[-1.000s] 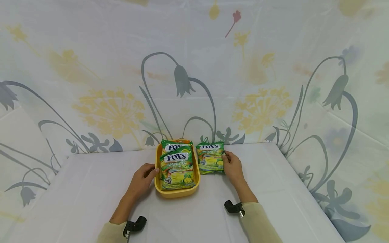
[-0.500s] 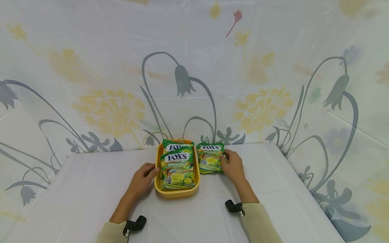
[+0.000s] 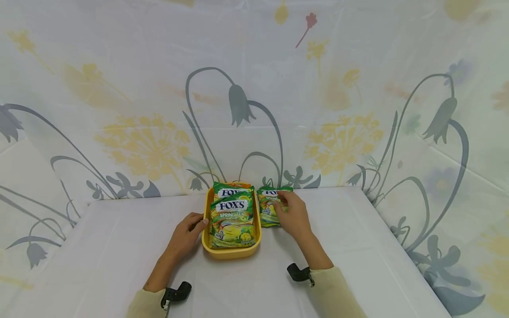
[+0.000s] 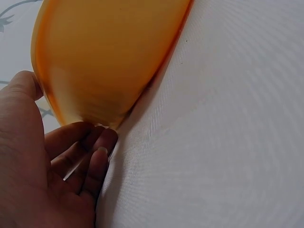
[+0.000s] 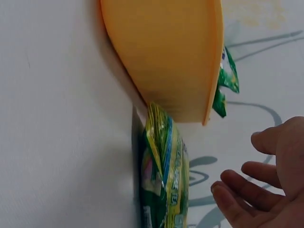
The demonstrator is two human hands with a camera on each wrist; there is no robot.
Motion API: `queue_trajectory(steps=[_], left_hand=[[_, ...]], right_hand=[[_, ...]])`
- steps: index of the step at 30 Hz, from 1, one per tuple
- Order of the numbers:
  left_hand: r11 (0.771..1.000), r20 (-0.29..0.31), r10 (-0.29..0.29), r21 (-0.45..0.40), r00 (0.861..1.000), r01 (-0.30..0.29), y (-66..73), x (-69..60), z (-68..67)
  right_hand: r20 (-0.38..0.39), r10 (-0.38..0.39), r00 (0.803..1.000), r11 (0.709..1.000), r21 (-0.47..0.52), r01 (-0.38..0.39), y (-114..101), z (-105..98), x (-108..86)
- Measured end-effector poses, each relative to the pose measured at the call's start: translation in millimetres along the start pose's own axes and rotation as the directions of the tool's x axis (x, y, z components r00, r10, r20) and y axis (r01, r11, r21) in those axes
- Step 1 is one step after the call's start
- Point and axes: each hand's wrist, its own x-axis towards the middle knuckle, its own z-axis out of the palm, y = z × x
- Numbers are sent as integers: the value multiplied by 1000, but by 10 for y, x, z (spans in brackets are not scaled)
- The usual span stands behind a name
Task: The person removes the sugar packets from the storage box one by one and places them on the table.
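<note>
Our left hand (image 3: 188, 232) is holding the yellow tray (image 3: 232, 255) by its left edge, thumb at the rim; green packets (image 3: 232, 221) are overlapping inside. Our right hand (image 3: 294, 215) is hovering, fingers loosely parted, off the loose packet (image 3: 265, 207) lying just beside the tray's right edge. White tabletop (image 3: 358, 234) is stretching rightward.

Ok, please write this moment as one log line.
left fingers: hold yellow tray | right fingers: above green packet beside tray, not touching | yellow tray: more packets inside
</note>
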Motion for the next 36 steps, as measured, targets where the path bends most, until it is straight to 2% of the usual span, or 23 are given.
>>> queue_trajectory(steps=[8, 14, 22, 30, 36], left_hand=[[1000, 5, 2, 1, 1000, -2, -18, 6, -5], [1000, 1, 8, 7, 1000, -8, -14, 15, -1], [1000, -2, 19, 15, 1000, -19, -8, 13, -5], [1000, 5, 4, 5, 1000, -4, -6, -8, -8], [1000, 7, 3, 8, 1000, -3, 4, -10, -9]], right_hand=[[83, -98, 992, 995, 27, 96, -177, 232, -88], [136, -103, 985, 995, 32, 99, -260, 298, -128], [151, -77, 986, 997, 30, 73, -294, 363, -163], [141, -68, 988, 997, 50, 61, -315, 388, -188], [136, -86, 987, 996, 48, 80, -354, 377, -204]])
